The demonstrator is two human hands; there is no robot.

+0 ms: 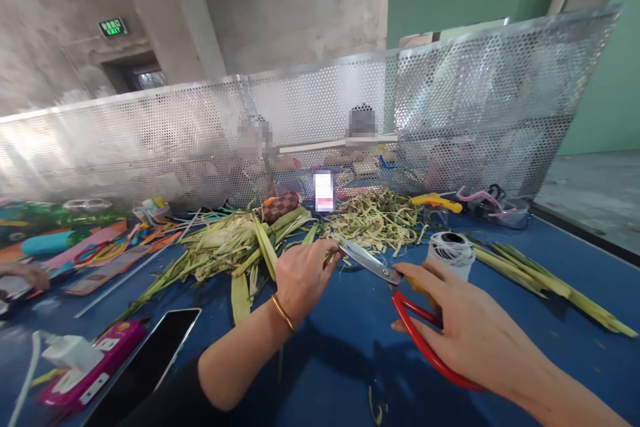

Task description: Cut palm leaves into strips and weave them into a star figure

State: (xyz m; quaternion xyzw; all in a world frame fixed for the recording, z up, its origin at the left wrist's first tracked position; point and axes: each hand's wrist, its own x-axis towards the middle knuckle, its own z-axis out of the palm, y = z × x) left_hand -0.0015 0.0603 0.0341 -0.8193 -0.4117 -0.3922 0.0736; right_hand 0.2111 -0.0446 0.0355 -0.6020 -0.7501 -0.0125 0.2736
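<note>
Lettering: "EXIT" reads in green on the wall sign (113,27). White upright card (324,191) behind the work has a pinkish band; its print is too blurred to read.

Hands apart, scissors (367,261) between them over the blue tabletop (345,363). Right hand (465,313) grips the looped red handles; smooth steel blades point to the left hand (306,273), whose thumb and fingers pinch a small scrap, too small to identify, at the blade tips. Gold bangle (283,313) on that wrist.

Textures: curly, shredded strips (375,220) heaped beyond the scissors; papery, pale-green husks (220,243) on the left; long, flat stalks (550,273) on the right. Perforated metal panel (320,97), round holes, stands behind.
</note>
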